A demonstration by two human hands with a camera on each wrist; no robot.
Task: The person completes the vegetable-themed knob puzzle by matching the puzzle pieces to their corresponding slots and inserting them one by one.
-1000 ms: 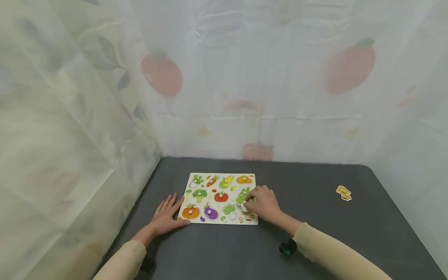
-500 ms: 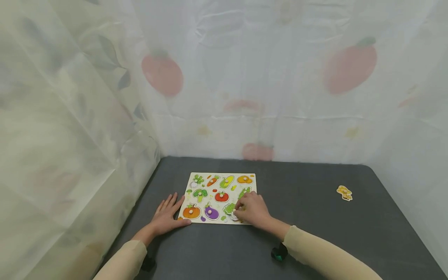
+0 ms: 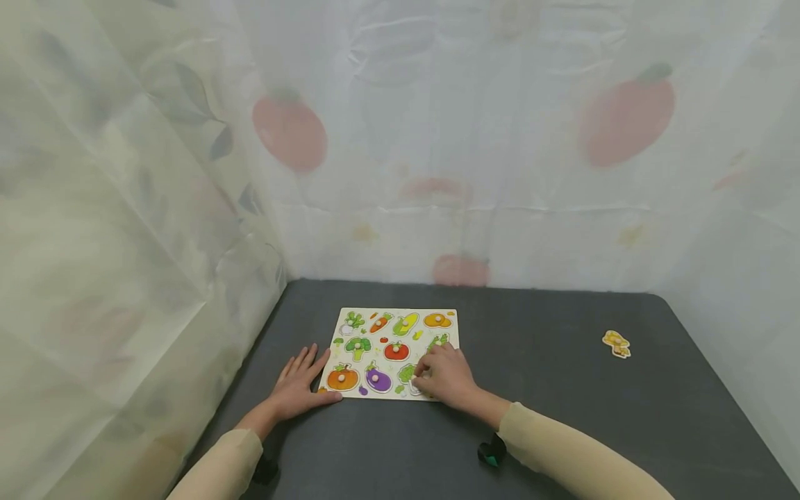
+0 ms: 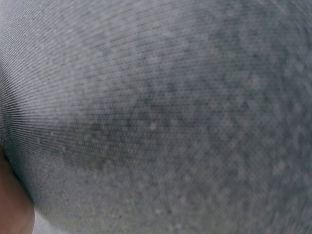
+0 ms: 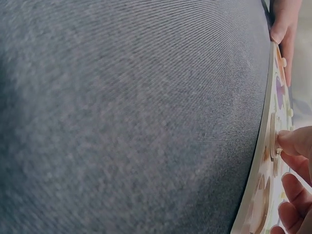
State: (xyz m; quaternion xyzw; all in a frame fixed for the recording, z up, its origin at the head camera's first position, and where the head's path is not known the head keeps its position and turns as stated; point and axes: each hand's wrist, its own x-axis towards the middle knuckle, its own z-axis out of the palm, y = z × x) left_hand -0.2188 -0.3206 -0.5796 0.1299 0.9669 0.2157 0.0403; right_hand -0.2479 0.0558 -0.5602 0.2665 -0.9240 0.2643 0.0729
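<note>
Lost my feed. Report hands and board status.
Left hand flat, steadying the wooden vegetable peg puzzle board. Right hand pinching a peg at its near right. Nothing obstructing.

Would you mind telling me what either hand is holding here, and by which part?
The right hand pinches a puzzle piece's small wooden peg; the left hand lies flat, holding nothing.
</note>
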